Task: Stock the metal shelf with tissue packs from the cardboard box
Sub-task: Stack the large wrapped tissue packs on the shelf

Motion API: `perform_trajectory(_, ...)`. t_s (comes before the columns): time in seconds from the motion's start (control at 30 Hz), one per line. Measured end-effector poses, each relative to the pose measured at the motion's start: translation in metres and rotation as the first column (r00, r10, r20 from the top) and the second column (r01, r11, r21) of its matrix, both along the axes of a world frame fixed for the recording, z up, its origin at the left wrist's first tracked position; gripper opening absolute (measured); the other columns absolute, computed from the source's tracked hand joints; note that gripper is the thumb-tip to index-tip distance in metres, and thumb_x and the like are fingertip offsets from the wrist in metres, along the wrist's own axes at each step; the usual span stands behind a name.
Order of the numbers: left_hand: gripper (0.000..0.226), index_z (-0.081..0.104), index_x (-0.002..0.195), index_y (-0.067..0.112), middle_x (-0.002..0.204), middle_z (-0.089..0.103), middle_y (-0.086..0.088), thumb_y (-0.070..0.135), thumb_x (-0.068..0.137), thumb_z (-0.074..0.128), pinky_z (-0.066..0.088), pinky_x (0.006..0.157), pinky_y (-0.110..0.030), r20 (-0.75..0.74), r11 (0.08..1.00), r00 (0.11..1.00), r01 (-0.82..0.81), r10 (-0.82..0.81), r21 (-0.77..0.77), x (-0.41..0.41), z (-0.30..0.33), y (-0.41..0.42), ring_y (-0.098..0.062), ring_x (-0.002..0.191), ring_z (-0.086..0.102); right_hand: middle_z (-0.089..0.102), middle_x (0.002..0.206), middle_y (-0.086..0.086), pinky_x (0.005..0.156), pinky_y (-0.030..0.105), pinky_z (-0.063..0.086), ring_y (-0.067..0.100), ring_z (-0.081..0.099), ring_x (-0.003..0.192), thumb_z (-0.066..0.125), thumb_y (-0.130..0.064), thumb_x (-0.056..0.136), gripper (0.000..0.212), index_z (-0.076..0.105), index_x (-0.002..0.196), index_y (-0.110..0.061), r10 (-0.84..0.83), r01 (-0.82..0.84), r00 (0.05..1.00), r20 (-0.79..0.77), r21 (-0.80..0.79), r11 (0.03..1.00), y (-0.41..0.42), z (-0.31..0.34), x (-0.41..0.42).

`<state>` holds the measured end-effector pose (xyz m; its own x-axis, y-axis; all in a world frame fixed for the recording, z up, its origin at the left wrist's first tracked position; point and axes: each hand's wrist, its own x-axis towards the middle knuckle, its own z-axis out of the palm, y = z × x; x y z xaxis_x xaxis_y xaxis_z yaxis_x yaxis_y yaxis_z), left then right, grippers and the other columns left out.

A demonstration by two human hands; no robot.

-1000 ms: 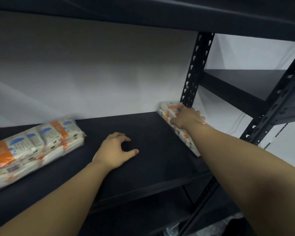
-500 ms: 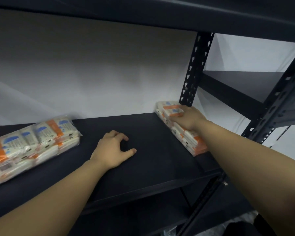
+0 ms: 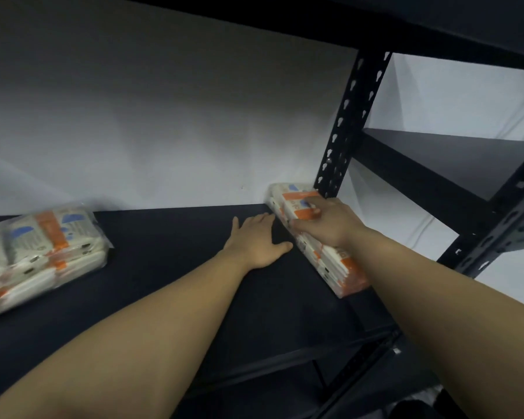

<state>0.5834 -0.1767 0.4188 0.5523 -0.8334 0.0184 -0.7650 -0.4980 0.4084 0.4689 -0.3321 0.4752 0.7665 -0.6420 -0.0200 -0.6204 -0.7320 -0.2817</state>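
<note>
Metal shelf [image 3: 170,267]: black board, mostly bare between two packs; perforated black upright [image 3: 350,122] at back right corner; second shelf tier [image 3: 454,158] visible beyond upright, bare where seen. Judged lightly stocked, much room left.

White wall [image 3: 164,131] behind shelf, plain, shadowed toward top. Underside of upper shelf [image 3: 315,13] overhead, dark.

Left tissue pack [image 3: 40,255]: lying flat at left end of shelf, clear wrap, white with orange and blue print, partly cut off by frame edge. Counted as placed.

Right tissue pack [image 3: 321,255]: lying along right edge of shelf, far end just beside upright and wall. Placed, apparently under final adjustment.

Right hand [image 3: 330,225]: laid on top of right tissue pack, fingers bent over upper face near far end; pressing or gripping, cannot tell which for certain. Grip reads as curled over pack.

Left hand [image 3: 257,240]: flat on shelf board, grip spread, fingertips touching or nearly touching near side of right tissue pack, thumb out toward it.

Cardboard box: not in view; remaining count unknown.

Progress, judged: two packs on shelf, second being squared into corner; middle span unfilled; further trips to box likely needed.
</note>
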Motion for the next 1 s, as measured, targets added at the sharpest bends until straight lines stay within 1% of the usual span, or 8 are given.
perform_trajectory(0.27, 0.095, 0.008, 0.166, 0.024, 0.173, 0.016, 0.001, 0.066, 0.093, 0.051, -0.006, 0.126, -0.058, -0.004, 0.997, 0.997, 0.071, -0.071, 0.006, 0.022, -0.006, -0.019, -0.021, 0.158, 0.014, 0.042, 0.154, 0.004, 0.110, 0.049, 0.044, 0.030, 0.048, 0.136, 0.056, -0.078, 0.065, 0.093, 0.042, 0.152, -0.046, -0.002, 0.001, 1.000, 0.011, 0.025, 1.000, -0.010, -0.005, 0.004)
perform_trajectory(0.4, 0.093, 0.010, 0.166, 0.025, 0.173, 0.015, 0.003, 0.066, 0.093, 0.052, -0.006, 0.126, -0.059, -0.005, 0.996, 0.996, 0.092, -0.092, 0.020, 0.026, -0.003, -0.022, -0.021, 0.159, 0.012, 0.041, 0.156, 0.004, 0.110, 0.047, 0.044, 0.029, 0.047, 0.137, 0.052, -0.075, 0.065, 0.093, 0.043, 0.152, -0.044, 0.018, -0.019, 1.000, 0.015, 0.025, 1.000, -0.012, -0.003, 0.004)
perform_trajectory(0.53, 0.094, 0.015, 0.165, 0.026, 0.172, 0.019, 0.002, 0.067, 0.091, 0.055, -0.005, 0.126, -0.058, -0.008, 0.997, 0.997, 0.080, -0.080, -0.005, 0.027, -0.005, -0.023, -0.021, 0.158, 0.014, 0.036, 0.161, 0.001, 0.112, 0.043, 0.040, 0.026, 0.042, 0.143, 0.058, -0.074, 0.066, 0.091, 0.044, 0.152, -0.047, 0.032, -0.032, 0.999, 0.002, 0.061, 0.998, -0.010, 0.001, 0.002)
perform_trajectory(0.63, 0.099, 0.017, 0.164, 0.025, 0.171, 0.022, 0.001, 0.072, 0.087, 0.056, -0.004, 0.126, -0.058, -0.019, 0.996, 0.997, 0.078, -0.079, -0.036, 0.027, -0.006, -0.020, -0.021, 0.157, 0.018, 0.045, 0.157, -0.004, 0.104, 0.037, 0.043, 0.022, 0.051, 0.135, 0.062, -0.078, 0.070, 0.089, 0.045, 0.151, -0.045, 0.044, -0.048, 0.998, 0.034, 0.100, 0.994, -0.005, 0.007, -0.007)
perform_trajectory(0.73, 0.100, 0.029, 0.160, 0.030, 0.164, 0.037, 0.002, 0.082, 0.079, 0.055, 0.003, 0.127, -0.058, -0.013, 0.991, 0.997, 0.075, -0.076, -0.108, 0.020, -0.006, -0.014, -0.021, 0.152, 0.032, 0.059, 0.144, -0.001, 0.101, 0.042, 0.049, 0.025, 0.059, 0.124, 0.056, -0.078, 0.077, 0.082, 0.048, 0.148, -0.038, 0.003, -0.008, 0.992, 0.126, 0.039, 0.999, 0.002, 0.010, -0.023)
perform_trajectory(0.87, 0.091, 0.050, 0.147, 0.032, 0.151, 0.053, 0.003, 0.088, 0.076, 0.056, 0.016, 0.126, -0.054, -0.014, 0.981, 0.998, 0.056, -0.059, -0.188, -0.005, -0.005, -0.004, -0.020, 0.141, 0.046, 0.057, 0.138, 0.005, 0.102, 0.047, 0.050, 0.031, 0.056, 0.124, 0.064, -0.071, 0.081, 0.078, 0.049, 0.145, -0.030, -0.136, 0.133, 0.977, 0.164, 0.029, 0.991, 0.014, 0.010, -0.053)
perform_trajectory(0.93, 0.085, 0.055, 0.143, 0.028, 0.148, 0.056, 0.004, 0.084, 0.079, 0.057, 0.016, 0.126, -0.055, -0.028, 0.978, 0.999, 0.029, -0.036, -0.207, -0.018, -0.006, -0.003, -0.019, 0.139, 0.049, 0.056, 0.137, 0.004, 0.098, 0.045, 0.052, 0.029, 0.057, 0.122, 0.067, -0.068, 0.082, 0.076, 0.050, 0.144, -0.027, -0.171, 0.169, 0.969, 0.177, 0.030, 0.985, 0.020, 0.009, -0.066)
perform_trajectory(1.0, 0.080, 0.059, 0.139, 0.026, 0.143, 0.060, 0.003, 0.082, 0.082, 0.058, 0.017, 0.125, -0.055, -0.030, 0.976, 0.999, 0.010, -0.017, -0.216, -0.024, -0.007, -0.003, -0.019, 0.135, 0.052, 0.059, 0.133, 0.003, 0.088, 0.038, 0.052, 0.024, 0.060, 0.113, 0.070, -0.062, 0.084, 0.070, 0.053, 0.142, -0.025, -0.168, 0.161, 0.961, 0.222, 0.050, 0.986, 0.026, 0.008, -0.074)
